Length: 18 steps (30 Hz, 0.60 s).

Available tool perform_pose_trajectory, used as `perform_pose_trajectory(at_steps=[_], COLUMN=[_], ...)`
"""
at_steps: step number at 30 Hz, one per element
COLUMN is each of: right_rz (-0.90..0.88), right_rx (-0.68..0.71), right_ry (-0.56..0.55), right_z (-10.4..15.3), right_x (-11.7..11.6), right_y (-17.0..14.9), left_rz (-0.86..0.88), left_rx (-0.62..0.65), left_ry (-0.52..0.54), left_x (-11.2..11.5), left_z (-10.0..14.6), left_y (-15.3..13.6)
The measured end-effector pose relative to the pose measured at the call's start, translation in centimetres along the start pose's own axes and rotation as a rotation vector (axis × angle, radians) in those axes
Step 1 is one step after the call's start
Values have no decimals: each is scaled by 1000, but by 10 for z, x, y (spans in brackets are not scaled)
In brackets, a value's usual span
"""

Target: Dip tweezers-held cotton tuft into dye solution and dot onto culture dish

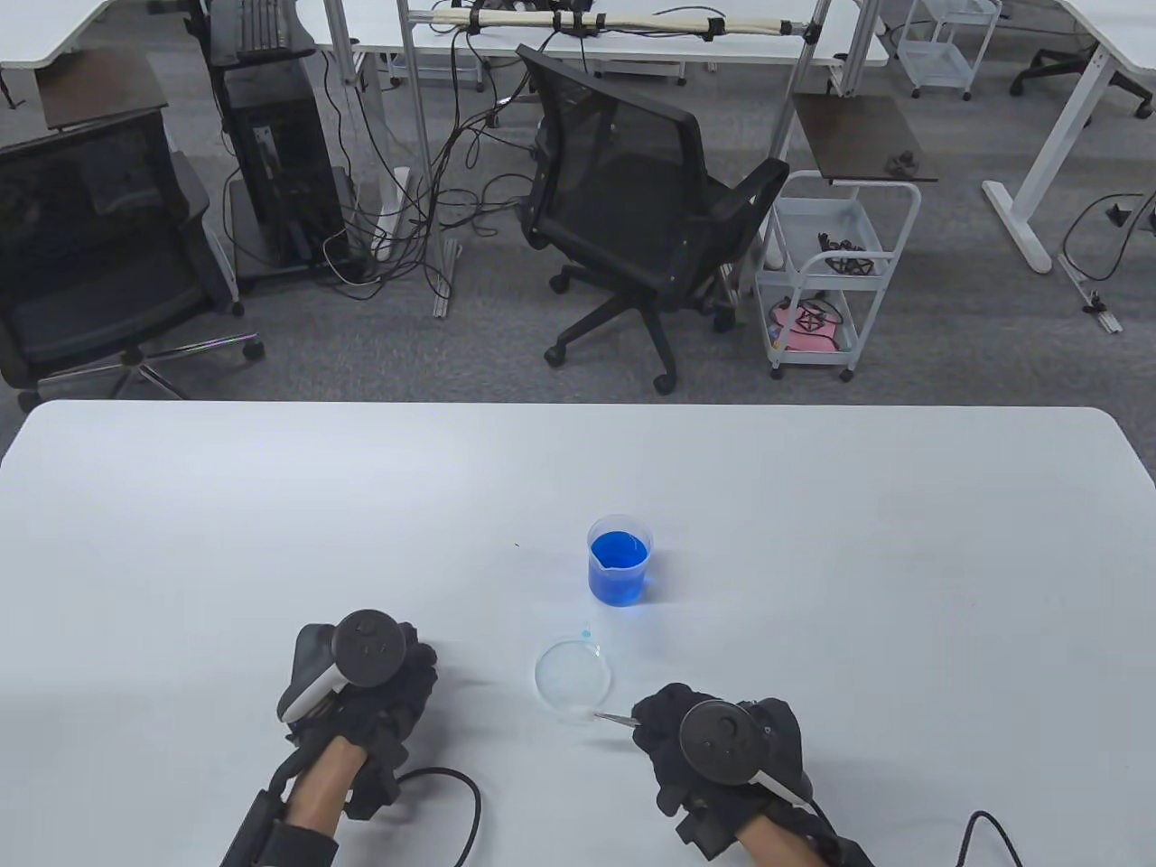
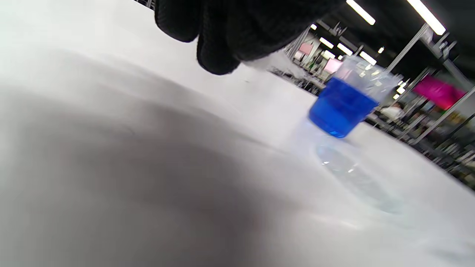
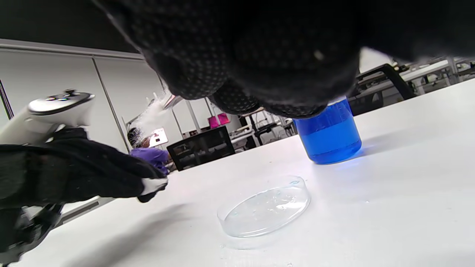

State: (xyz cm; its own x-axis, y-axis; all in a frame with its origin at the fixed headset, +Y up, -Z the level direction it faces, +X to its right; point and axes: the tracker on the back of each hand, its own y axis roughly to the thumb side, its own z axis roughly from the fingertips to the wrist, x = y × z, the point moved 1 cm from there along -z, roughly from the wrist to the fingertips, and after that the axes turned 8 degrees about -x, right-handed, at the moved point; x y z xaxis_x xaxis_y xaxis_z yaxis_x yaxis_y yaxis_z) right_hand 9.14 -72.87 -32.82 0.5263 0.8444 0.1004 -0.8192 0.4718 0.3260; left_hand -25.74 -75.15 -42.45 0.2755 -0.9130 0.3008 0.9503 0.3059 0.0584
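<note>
A clear beaker of blue dye (image 1: 619, 560) stands mid-table. A clear culture dish (image 1: 573, 682) lies just in front of it. My right hand (image 1: 643, 720) pinches metal tweezers (image 1: 614, 719), whose tip points left over the dish's near right rim. In the right wrist view the tweezers (image 3: 173, 100) hold a white cotton tuft (image 3: 150, 118) in the air above the dish (image 3: 265, 207), with the beaker (image 3: 328, 139) behind. My left hand (image 1: 361, 677) rests on the table left of the dish and holds nothing. The left wrist view shows its fingers (image 2: 219, 44), the beaker (image 2: 343, 107) and the dish (image 2: 356, 178).
A few small blue drops (image 1: 585, 632) mark the white table (image 1: 271, 542) between beaker and dish. Glove cables trail off the near edge by each wrist. An office chair (image 1: 632, 208) and a white cart (image 1: 826, 280) stand beyond the far edge.
</note>
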Motion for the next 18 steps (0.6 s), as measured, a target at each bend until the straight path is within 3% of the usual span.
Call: perform_pose_trajectory(at_steps=[9,16,18], right_rz=[-3,-19,-22], right_rx=[-5,-3,1], right_ry=[14,27,28], right_z=[-1,-2,-2], right_x=[0,3,2], right_y=[-1,-2,-2], left_rz=[-292,-400,-411], left_rx=[-134,-206,-210], left_ry=[-5,-21,20], left_x=[-10,-12,-14], left_z=[-85,-116,-118], left_y=[2,3,4])
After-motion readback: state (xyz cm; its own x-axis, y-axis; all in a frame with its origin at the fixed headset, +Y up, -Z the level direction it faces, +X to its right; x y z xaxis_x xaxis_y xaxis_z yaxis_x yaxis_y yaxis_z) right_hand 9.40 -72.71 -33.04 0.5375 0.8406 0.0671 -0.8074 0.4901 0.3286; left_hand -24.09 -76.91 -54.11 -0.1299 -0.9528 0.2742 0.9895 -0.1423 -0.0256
